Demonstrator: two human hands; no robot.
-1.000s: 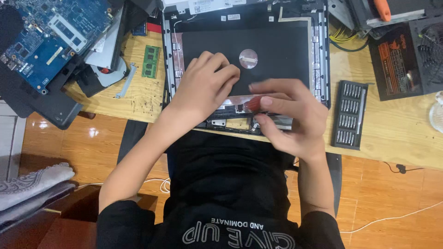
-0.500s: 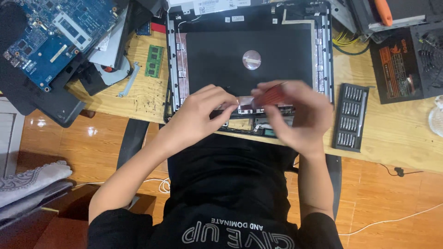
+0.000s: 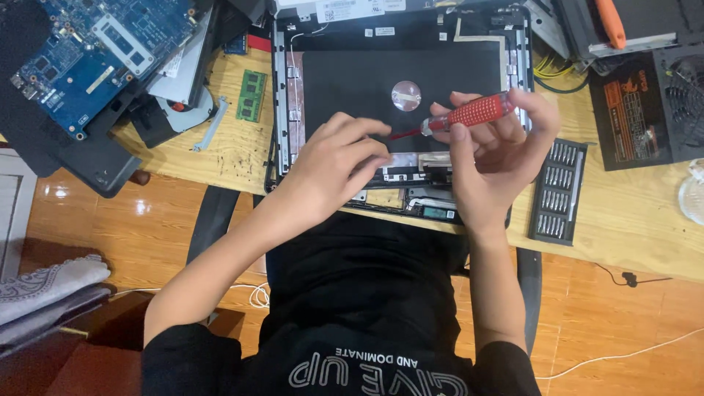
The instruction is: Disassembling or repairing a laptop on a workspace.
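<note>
**Head view: red screwdriver held over an opened laptop lid**

Head view, nearest first: the person's black shirt fills the bottom edge, and both bare forearms reach up from it to the wooden table (image 3: 631, 220).

The left hand (image 3: 334, 165) lies knuckles up on the near edge of the laptop shell (image 3: 352, 81), its fingers curled loosely and bent down onto the hinge strip. It grasps nothing that can be seen; what the fingertips press on is hidden under the hand.

The right hand (image 3: 495, 154) is closed around a small red screwdriver (image 3: 466, 115). Thumb and fingers pinch the knurled red handle, which lies nearly level and points left, its thin tip ending just beside the left hand's fingertips, above the dark panel of the shell.

Just right of that hand, a dark rack of screwdriver bits (image 3: 557, 192) lies on the table, close to the shell's right edge.

Farther in, a round silver disc (image 3: 406, 95) sits on the black panel. To the left of the shell lie a green memory stick (image 3: 251, 95) and, beyond it, a blue circuit board (image 3: 88, 55) resting on dark casings. At the far right stands a black power supply (image 3: 645, 110) with an orange label, and an orange-handled tool (image 3: 610, 22) lies above it.
</note>
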